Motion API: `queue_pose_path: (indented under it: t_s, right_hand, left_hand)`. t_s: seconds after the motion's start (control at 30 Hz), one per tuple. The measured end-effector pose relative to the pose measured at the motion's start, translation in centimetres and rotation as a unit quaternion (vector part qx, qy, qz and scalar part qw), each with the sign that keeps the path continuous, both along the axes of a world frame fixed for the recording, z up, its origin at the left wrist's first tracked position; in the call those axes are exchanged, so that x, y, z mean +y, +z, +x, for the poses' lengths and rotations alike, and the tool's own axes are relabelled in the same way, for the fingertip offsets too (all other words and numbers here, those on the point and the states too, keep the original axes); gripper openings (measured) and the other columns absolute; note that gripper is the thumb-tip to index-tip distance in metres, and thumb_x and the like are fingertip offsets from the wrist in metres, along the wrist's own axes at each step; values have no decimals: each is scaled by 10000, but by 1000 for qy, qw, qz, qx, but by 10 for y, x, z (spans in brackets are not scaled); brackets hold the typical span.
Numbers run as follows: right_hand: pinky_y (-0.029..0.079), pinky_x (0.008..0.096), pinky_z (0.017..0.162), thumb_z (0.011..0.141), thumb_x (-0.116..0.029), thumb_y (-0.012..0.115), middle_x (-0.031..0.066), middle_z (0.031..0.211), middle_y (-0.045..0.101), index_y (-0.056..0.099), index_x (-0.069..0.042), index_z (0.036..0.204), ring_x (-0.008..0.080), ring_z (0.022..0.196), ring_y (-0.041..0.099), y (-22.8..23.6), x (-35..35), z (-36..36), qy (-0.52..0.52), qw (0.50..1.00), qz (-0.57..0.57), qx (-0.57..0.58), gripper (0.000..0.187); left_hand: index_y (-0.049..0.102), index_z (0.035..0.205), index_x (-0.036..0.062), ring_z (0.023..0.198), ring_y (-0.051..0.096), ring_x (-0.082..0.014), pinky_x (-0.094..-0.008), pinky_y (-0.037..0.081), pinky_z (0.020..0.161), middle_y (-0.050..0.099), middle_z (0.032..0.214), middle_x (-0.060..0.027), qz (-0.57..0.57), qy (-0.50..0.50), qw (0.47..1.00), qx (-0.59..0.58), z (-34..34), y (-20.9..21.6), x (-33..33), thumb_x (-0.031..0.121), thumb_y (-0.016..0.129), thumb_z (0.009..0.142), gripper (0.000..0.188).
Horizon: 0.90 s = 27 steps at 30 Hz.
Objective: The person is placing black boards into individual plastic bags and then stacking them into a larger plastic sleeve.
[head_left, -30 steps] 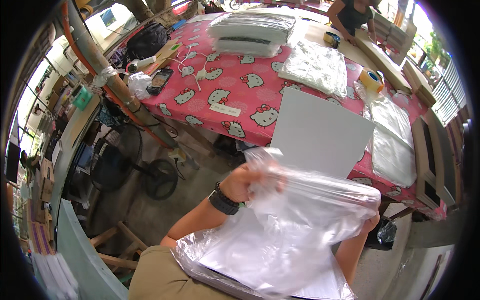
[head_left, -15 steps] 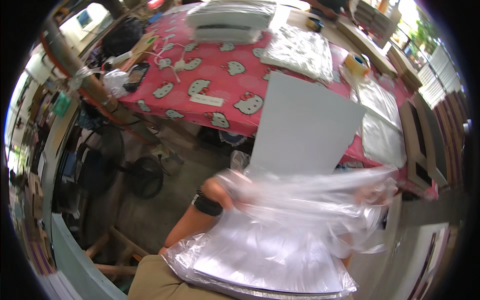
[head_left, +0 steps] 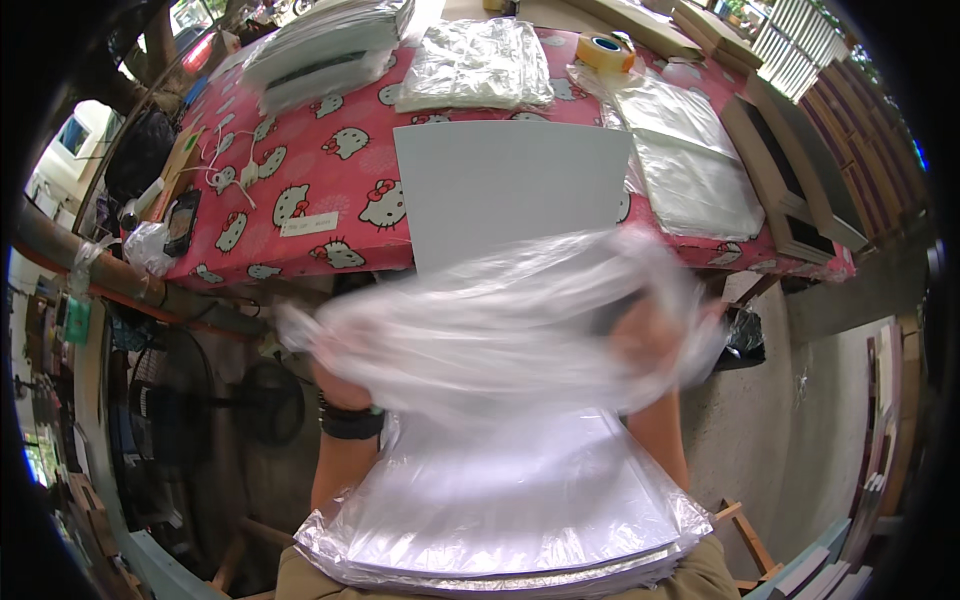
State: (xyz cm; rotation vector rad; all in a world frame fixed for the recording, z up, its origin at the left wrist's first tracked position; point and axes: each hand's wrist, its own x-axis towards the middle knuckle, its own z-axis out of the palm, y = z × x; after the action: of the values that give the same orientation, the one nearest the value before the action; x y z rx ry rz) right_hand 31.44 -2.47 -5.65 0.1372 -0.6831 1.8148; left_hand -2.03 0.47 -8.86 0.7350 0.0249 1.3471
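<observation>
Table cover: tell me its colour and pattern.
The table cover is pink with white, red-bowed cartoon cat faces; the head view shows it best.

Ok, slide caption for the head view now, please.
Left hand and right hand hold clear plastic, motion-blurred, above a white stack on the lap, facing a pink-covered table.

We hold a blurred clear plastic film [head_left: 470, 325] spread between our left hand [head_left: 345, 350] and our right hand [head_left: 645, 335]. Under it, white sheets [head_left: 500, 500], with clear plastic around their edges, rest upon our lap [head_left: 708, 578]. Ahead, a pale grey board [head_left: 515, 185] lies on the pink patterned tablecloth [head_left: 335, 180], its near edge hidden behind the film.
</observation>
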Motion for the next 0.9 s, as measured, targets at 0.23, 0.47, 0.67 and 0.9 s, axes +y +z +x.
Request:
queue_pose_path:
  t_s: [0.23, 0.47, 0.67, 0.9]
  right_hand:
    - [475, 302, 620, 705, -123, 631, 160, 838, 597, 556, 60, 937, 189, 717, 586, 13, 38, 32, -72, 964, 63, -247, 305]
    - [424, 289, 549, 715, -52, 506, 141, 724, 583, 545, -73, 1054, 210, 557, 534, 63, 129, 20, -488, 589, 65, -641, 342]
    - [410, 289, 541, 719, -70, 503, 163, 611, 548, 555, -75, 1071, 200, 503, 505, 72, 111, 11, -553, 450, 95, -695, 356]
    - [349, 165, 443, 751, -51, 505, 47, 572, 565, 601, -4, 724, 57, 498, 486, 131, 26, 34, -262, 807, -68, -525, 110]
  left_hand:
    - [416, 1191, 54, 577, 429, -78, -228, 364, 509, 493, 713, 3, -87, 180, 921, 335, -9, 53, 31, 238, 515, 815, 430]
    - [480, 1153, 30, 643, 555, -162, -275, 434, 618, 592, 781, -77, 166, 344, 665, 641, 20, 111, 136, 120, 565, 723, 448]
    - [570, 1041, 78, 593, 545, -262, -336, 432, 569, 563, 698, -128, 308, 484, 518, 634, 35, 101, 131, 59, 602, 661, 382]
    - [596, 884, -2, 617, 502, -64, -215, 373, 520, 524, 659, 10, -8, 142, 827, 543, -7, 146, 43, 93, 612, 707, 201]
